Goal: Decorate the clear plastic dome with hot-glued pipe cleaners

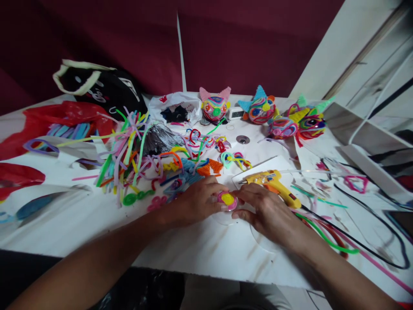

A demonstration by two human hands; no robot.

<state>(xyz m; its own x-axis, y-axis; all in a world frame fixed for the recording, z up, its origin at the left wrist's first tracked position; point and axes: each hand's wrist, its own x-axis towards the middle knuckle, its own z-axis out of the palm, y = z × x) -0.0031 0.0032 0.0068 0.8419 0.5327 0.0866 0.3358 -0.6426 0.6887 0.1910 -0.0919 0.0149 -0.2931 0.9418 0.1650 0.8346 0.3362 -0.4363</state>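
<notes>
Over the front part of the table, both hands are at a small round pink-and-yellow pipe cleaner coil [228,199]. My left hand [201,199] closes on its left side, fingertips at the top edge and thumb at the lower edge. My right hand [266,209] has bent fingers against its right side, with the thumb lower down. Under the coil is a clear, rounded plastic piece [224,220], partly hidden by the hands. Another clear round edge shows beneath my right wrist. A yellow hot glue gun [284,193] lies just behind my right hand, nozzle pointing left.
Bundled pipe cleaners [124,155] and loose coiled shapes cover the left and middle. Several colourful eared balls [215,107] stand at the back beside a small white digital timer [236,113]. A black cable [351,243] loops at right. A black bag [106,92] sits back left.
</notes>
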